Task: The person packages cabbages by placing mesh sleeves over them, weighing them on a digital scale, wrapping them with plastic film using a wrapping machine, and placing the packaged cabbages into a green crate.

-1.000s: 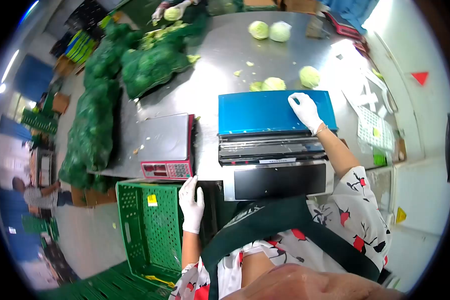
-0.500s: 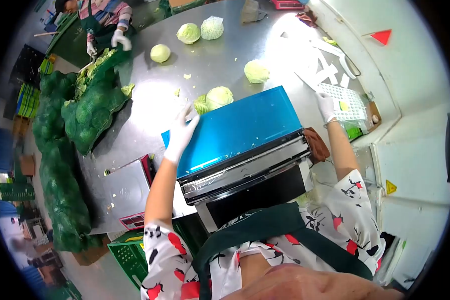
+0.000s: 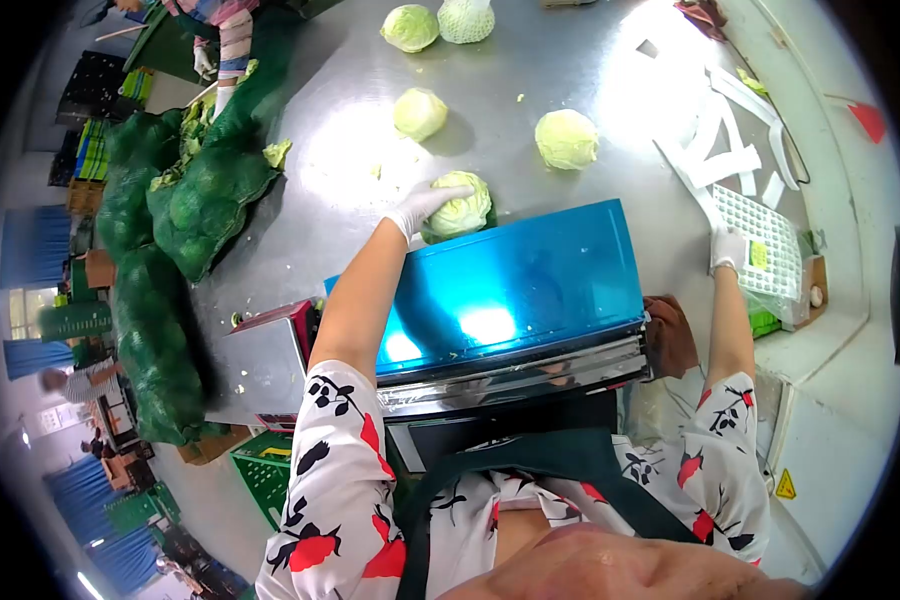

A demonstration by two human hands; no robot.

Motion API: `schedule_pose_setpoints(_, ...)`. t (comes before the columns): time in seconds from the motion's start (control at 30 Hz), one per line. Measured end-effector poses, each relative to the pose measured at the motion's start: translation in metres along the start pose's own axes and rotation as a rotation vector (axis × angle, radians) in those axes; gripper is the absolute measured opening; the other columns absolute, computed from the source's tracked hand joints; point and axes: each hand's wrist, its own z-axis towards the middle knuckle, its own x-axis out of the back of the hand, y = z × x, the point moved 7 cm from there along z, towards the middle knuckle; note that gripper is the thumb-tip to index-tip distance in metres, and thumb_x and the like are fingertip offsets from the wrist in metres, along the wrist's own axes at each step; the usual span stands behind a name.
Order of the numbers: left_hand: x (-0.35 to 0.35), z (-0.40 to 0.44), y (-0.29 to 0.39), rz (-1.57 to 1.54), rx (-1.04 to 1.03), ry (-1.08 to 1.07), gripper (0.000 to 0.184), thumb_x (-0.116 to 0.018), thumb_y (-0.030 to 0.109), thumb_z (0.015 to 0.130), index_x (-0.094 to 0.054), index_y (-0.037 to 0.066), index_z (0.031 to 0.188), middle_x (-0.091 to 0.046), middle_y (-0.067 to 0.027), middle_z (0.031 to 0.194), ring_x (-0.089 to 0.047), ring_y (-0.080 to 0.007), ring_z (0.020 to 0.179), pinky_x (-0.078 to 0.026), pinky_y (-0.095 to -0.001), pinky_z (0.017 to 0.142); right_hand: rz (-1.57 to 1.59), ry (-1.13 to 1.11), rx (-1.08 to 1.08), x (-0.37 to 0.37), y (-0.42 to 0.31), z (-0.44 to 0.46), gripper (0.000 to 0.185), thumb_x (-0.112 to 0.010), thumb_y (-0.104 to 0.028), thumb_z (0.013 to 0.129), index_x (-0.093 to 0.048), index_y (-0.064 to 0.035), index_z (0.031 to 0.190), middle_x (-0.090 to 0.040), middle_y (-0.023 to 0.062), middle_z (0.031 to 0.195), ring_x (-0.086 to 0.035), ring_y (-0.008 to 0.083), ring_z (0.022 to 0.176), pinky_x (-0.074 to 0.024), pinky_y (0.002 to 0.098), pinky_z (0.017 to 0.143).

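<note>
My left hand [image 3: 423, 207], in a white glove, reaches past the blue-topped machine [image 3: 530, 285] and rests its fingers on a pale green cabbage [image 3: 462, 207] just behind it. My right hand [image 3: 729, 250], also gloved, is at the right, at the near left edge of a stack of white foam netting [image 3: 760, 235]; its fingertips are too small and bright to make out. Another cabbage [image 3: 419, 114] lies farther back, and one more [image 3: 566, 139] sits to the right on the metal table [image 3: 510, 75].
Green mesh sacks of cabbages [image 3: 155, 340] line the left side. Beside the machine stands a red scale [image 3: 270, 345], with a green crate [image 3: 263, 468] below. A co-worker's striped sleeve [image 3: 235, 42] is at the upper left. White strips [image 3: 725, 165] lie at the right.
My left hand has moved from the machine's left edge onto the cabbage. My right hand remains by the foam netting, a little lower along it. The head view has shifted.
</note>
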Motion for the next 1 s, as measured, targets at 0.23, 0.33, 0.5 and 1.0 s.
schedule_pose_setpoints(0.23, 0.023, -0.063, 0.023, -0.582, -0.426, -0.128, 0.062, -0.066, 0.028, 0.094, -0.042, 0.0, 0.144, -0.055, -0.0154, 0.138, -0.056, -0.0261, 0.125, -0.05, -0.0391, 0.101, 0.479, 0.259, 0.319, 0.04, -0.024, -0.047, 0.026, -0.065, -0.022, 0.088, -0.067, 0.0001, 0.101, -0.061, 0.0181, 0.1, -0.06, 0.0338, 0.095, -0.0471, 0.0426, 0.088)
schedule_pose_setpoints(0.33, 0.017, -0.137, 0.028, -0.352, -0.598, 0.003, 0.075, -0.073, 0.026, 0.086, -0.038, -0.002, 0.146, -0.052, -0.018, 0.14, -0.054, -0.0278, 0.128, -0.047, -0.0401, 0.105, 0.6, 0.351, 0.413, 0.104, -0.051, -0.105, 0.026, -0.063, -0.017, 0.095, -0.065, 0.0007, 0.113, -0.065, 0.0141, 0.113, -0.06, 0.0259, 0.106, -0.0457, 0.0372, 0.095)
schedule_pose_setpoints(0.5, -0.052, -0.261, 0.027, 0.634, -0.941, 0.388, 0.104, -0.092, 0.034, 0.057, -0.042, 0.004, 0.144, -0.052, -0.0212, 0.138, -0.052, -0.0353, 0.128, -0.04, -0.0419, 0.111, 0.77, 0.568, 0.436, 0.231, -0.104, -0.193, 0.032, -0.059, -0.02, 0.1, -0.061, -0.002, 0.126, -0.066, 0.0121, 0.119, -0.063, 0.023, 0.107, -0.0478, 0.0351, 0.094)
schedule_pose_setpoints(1.0, -0.088, -0.305, -0.045, 0.62, -0.916, 0.552, 0.08, -0.072, 0.024, 0.086, -0.032, 0.004, 0.153, -0.034, -0.0217, 0.156, -0.029, -0.0383, 0.146, -0.022, -0.0447, 0.12, 1.424, -1.36, 0.202, 0.158, -0.191, -0.414, 0.012, -0.056, -0.005, 0.097, -0.061, -0.0037, 0.107, -0.062, 0.0006, 0.082, -0.057, 0.0064, 0.076, -0.0454, 0.021, 0.061)
